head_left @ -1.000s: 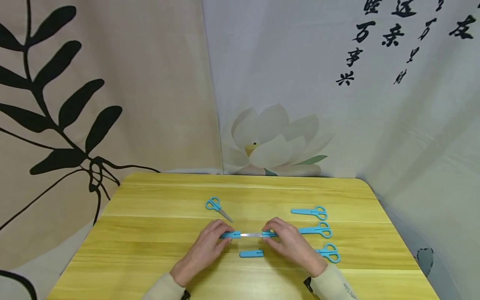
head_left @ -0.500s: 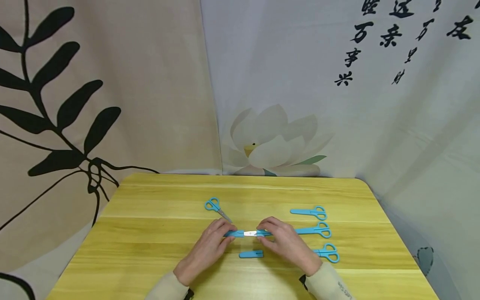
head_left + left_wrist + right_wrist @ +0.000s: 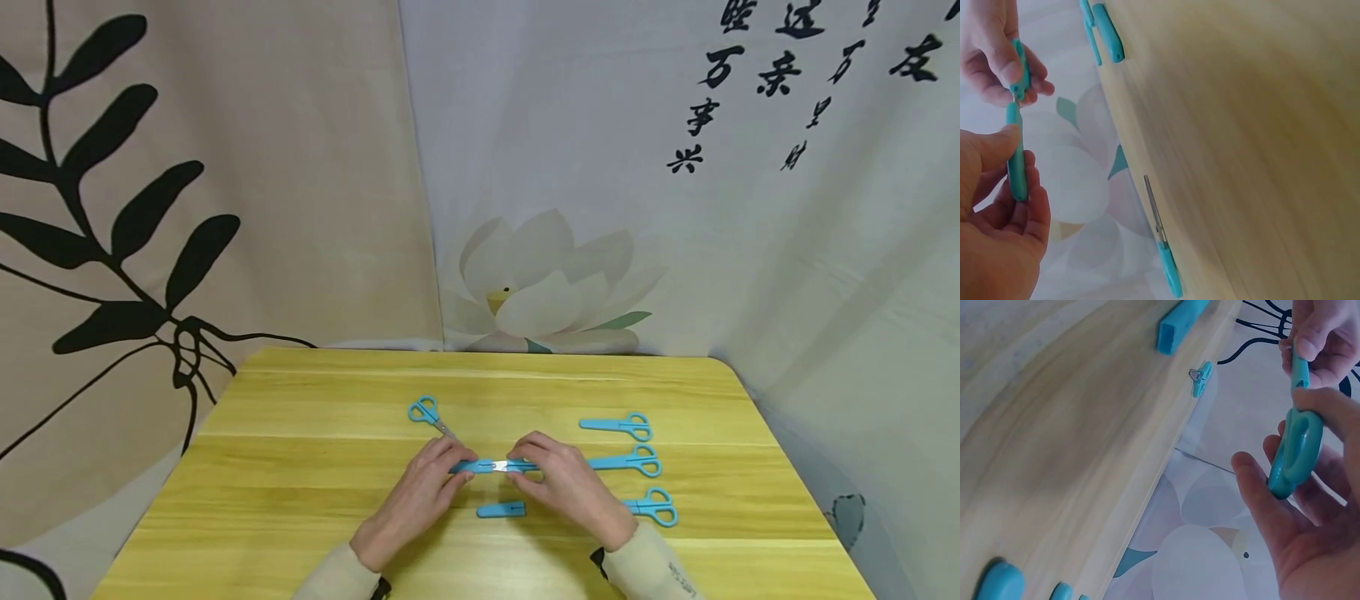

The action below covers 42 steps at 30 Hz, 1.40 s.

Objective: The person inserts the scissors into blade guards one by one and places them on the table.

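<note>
My left hand (image 3: 423,487) pinches a blue scissors sheath (image 3: 1016,156) between thumb and fingers. Opposite it, my right hand (image 3: 566,483) grips small scissors with blue handles (image 3: 1300,450). Their blades point left into the sheath's mouth, and a short strip of metal (image 3: 500,466) shows between the two blue parts. Both are held above the table, in line with each other. Beyond my left hand lie bare scissors (image 3: 424,410) with metal blades uncovered. A loose blue sheath (image 3: 501,509) rests on the table below my hands.
On the right of the wooden table (image 3: 337,392) lie two sheathed blue scissors, one farther back (image 3: 617,426) and one nearer (image 3: 625,462). In front of these lies another pair (image 3: 652,507), its left part hidden by my right hand. Patterned curtains hang behind the table.
The hands have drawn closer together. The scissors' blades have slid deeper into the sheath, so less metal shows. The other scissors and the loose sheath have stayed in place.
</note>
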Tool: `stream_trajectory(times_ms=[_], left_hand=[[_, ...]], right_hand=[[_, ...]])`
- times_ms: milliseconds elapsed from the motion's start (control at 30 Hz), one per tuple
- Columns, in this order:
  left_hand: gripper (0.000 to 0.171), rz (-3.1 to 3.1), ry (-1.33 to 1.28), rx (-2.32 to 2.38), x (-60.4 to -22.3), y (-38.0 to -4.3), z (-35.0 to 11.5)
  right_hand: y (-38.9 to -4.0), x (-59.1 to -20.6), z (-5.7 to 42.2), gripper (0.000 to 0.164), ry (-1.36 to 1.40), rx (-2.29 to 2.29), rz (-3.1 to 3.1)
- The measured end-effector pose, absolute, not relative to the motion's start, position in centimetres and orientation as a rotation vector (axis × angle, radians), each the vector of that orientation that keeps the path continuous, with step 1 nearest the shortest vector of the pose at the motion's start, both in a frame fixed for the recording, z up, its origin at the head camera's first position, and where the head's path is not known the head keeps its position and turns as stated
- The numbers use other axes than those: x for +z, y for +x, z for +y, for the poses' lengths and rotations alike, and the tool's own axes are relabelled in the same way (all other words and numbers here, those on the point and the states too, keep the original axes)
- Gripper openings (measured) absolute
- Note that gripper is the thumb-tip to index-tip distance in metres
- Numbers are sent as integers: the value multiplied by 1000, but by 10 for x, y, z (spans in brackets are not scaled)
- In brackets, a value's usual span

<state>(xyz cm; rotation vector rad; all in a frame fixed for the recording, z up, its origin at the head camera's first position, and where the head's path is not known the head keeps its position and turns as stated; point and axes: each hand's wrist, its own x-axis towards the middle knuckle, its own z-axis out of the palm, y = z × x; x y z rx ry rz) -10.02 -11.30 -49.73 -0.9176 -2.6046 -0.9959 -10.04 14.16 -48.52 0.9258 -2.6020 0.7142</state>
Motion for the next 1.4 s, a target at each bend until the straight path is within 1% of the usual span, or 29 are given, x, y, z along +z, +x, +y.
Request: stream_trajectory(times_ms=[567, 1033, 1400], left_hand=[[17, -2615, -909, -1008, -492, -103, -117], [14, -2556, -961, -922, -491, -105, -116], [16, -2538, -982, -920, -487, -108, -113]], right_hand=[[-105, -481, 134, 21, 971, 689, -2606], [-105, -478, 129, 19, 966, 682, -2607], [-109, -477, 128, 19, 993, 673, -2561]])
